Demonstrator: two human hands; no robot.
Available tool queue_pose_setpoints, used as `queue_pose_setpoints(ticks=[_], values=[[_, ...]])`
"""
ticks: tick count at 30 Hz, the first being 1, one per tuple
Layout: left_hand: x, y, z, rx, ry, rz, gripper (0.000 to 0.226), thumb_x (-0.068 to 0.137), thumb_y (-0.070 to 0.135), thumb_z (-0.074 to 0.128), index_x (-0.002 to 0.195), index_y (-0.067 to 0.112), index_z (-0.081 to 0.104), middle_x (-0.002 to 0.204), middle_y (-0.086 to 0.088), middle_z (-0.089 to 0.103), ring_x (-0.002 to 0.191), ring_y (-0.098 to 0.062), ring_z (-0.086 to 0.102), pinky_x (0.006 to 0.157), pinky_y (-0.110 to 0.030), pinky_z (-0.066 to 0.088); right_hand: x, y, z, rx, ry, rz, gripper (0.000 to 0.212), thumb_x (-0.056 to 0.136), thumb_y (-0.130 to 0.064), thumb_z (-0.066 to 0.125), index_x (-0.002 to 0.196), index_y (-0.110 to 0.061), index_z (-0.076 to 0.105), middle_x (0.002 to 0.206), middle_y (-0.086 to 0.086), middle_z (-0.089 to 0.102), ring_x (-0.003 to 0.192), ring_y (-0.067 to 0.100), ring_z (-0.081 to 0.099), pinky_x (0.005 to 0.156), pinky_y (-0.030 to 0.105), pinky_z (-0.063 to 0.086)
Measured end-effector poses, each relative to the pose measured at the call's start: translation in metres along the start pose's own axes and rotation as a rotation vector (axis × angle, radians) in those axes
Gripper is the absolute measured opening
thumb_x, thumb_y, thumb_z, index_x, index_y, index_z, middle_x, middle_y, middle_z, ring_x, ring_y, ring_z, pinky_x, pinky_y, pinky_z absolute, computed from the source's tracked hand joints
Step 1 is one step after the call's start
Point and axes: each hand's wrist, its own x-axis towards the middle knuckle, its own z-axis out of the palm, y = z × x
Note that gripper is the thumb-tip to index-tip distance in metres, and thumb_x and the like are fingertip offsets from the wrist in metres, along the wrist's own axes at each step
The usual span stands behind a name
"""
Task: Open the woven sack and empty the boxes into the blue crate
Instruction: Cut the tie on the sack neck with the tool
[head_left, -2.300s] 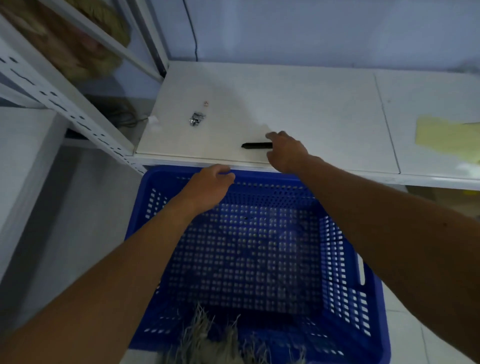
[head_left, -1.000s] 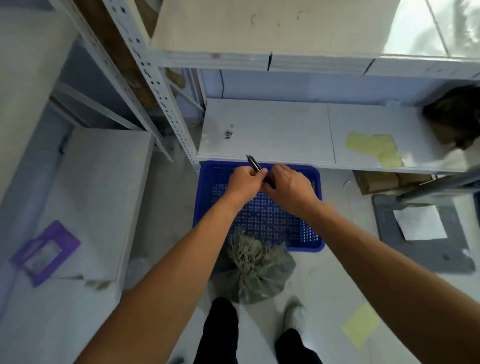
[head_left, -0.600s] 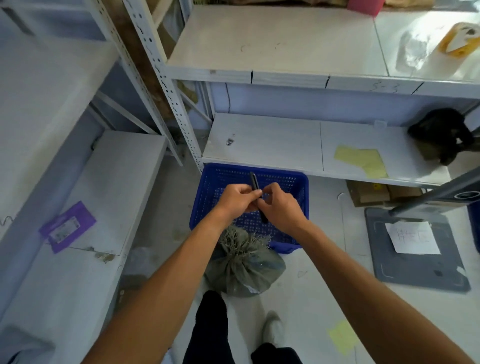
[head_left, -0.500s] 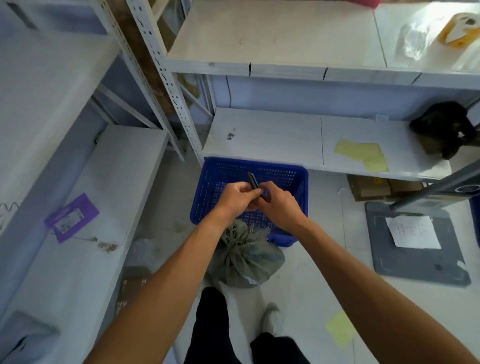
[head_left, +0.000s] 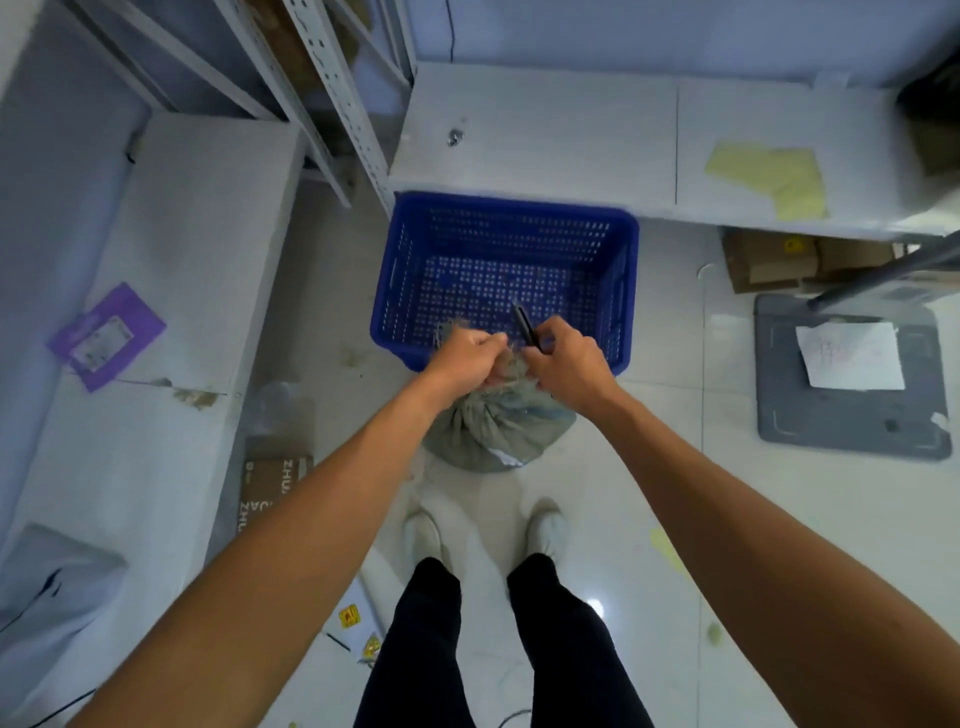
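While the woven sack (head_left: 493, 426) sits on the floor at the centre of the frame, just below the near wall of the blue crate (head_left: 506, 275), treat it as soft and slack: the cloth bunches into a frayed, gathered neck, and the bulging body suggests loose boxes that will shift when you tip it. Your left hand (head_left: 465, 353) is clenched round that neck, which is the right place to hold, since the fibres there give purchase where the smooth flank would likely slide. Your right hand (head_left: 566, 364) is closed on a slim black cutter (head_left: 525, 327), its tip pointing up over the crate floor, right beside the neck. Whether a tie or string binds the neck you cannot tell; your hands hide it. Once opened, expect to need a second hold low on the body to upend it. Outward, the crate is empty and stands against a white lower shelf (head_left: 571, 130) at the upper centre.
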Motion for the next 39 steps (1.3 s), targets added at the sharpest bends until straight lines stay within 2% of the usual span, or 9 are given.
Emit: queue_pose_setpoints(ticks=[6,9,12,16,21,28,33,37,39], values=[[0.067,-0.095,0.006,0.494,0.187,0.073,0.035,0.099,0.037,0.052,0.127,0.016,0.055,0.134,-0.009,0.050,0.113,-0.029,0.058,0.097,-0.045,0.049,0.053,0.053,0.081,0.038,-0.052,0.158,0.028,0.091,-0.038,0.051,0.107,-0.016,0.055,0.099,0.012,0.072,0.086,0.031,0.065,0.078,0.042,0.055],[0.111,-0.141,0.012,0.512,0.280,0.021,0.056,0.097,0.045,0.053,0.138,0.011,0.036,0.138,-0.011,0.036,0.113,-0.034,0.056,0.094,-0.048,0.050,0.095,0.082,0.119,0.029,-0.073,0.232,0.030,0.097,-0.033,0.051,0.113,-0.009,0.055,0.109,0.017,0.067,0.082,0.029,0.058,0.071,0.036,0.044],[0.157,-0.173,0.013,0.445,0.360,-0.072,0.078,0.093,0.056,0.057,0.144,0.005,0.028,0.145,-0.014,0.032,0.122,-0.037,0.053,0.094,-0.043,0.047,0.138,0.113,0.154,-0.043,-0.025,0.301,0.058,0.097,-0.041,0.055,0.134,0.001,0.043,0.128,0.024,0.059,0.112,0.041,0.059,0.084,0.042,0.045],[0.214,-0.204,0.019,0.340,0.254,-0.151,0.107,0.082,0.072,0.061,0.158,0.010,0.018,0.160,-0.014,0.024,0.142,-0.035,0.039,0.113,-0.042,0.038,0.184,0.148,0.197,-0.059,0.044,0.378,0.076,0.088,-0.056,0.062,0.138,-0.002,0.044,0.131,0.020,0.059,0.116,0.039,0.060,0.091,0.046,0.051],[0.250,-0.240,0.025,0.188,0.129,-0.028,0.034,0.097,0.046,0.053,0.124,0.028,0.062,0.117,0.002,0.065,0.102,-0.022,0.063,0.097,-0.039,0.054,0.210,0.165,0.239,-0.020,0.099,0.360,0.056,0.090,-0.043,0.059,0.129,-0.004,0.057,0.125,0.022,0.062,0.111,0.040,0.061,0.087,0.044,0.050],[0.204,-0.227,0.018,0.161,0.114,0.091,0.034,0.106,0.033,0.043,0.127,0.015,0.063,0.123,-0.007,0.066,0.105,-0.020,0.058,0.094,-0.033,0.046,0.174,0.124,0.229,0.167,0.132,0.227,0.032,0.093,-0.023,0.055,0.113,0.000,0.066,0.102,0.019,0.070,0.093,0.035,0.066,0.078,0.044,0.054],[0.139,-0.198,0.010,0.262,0.131,0.078,0.033,0.106,0.032,0.042,0.125,0.017,0.064,0.115,-0.001,0.066,0.098,-0.020,0.055,0.079,-0.029,0.034,0.113,0.070,0.200,0.162,0.114,0.156,0.026,0.094,-0.017,0.052,0.115,-0.008,0.064,0.097,0.011,0.066,0.085,0.029,0.058,0.067,0.029,0.035],[0.078,-0.156,-0.006,0.312,0.151,0.118,0.024,0.102,0.025,0.045,0.105,0.012,0.064,0.102,-0.012,0.069,0.083,-0.026,0.057,0.068,-0.031,0.034,0.061,0.024,0.160,0.153,0.121,0.097,0.011,0.094,-0.012,0.053,0.088,-0.008,0.061,0.069,0.004,0.059,0.061,0.021,0.053,0.047,0.018,0.038],[0.045,-0.127,-0.018,0.270,0.128,0.139,0.025,0.102,0.030,0.044,0.105,0.014,0.064,0.104,-0.011,0.070,0.086,-0.027,0.059,0.071,-0.036,0.042,0.037,0.001,0.134,0.198,0.128,0.062,0.015,0.092,-0.010,0.053,0.079,-0.007,0.060,0.064,0.004,0.056,0.056,0.020,0.049,0.053,0.028,0.043]])
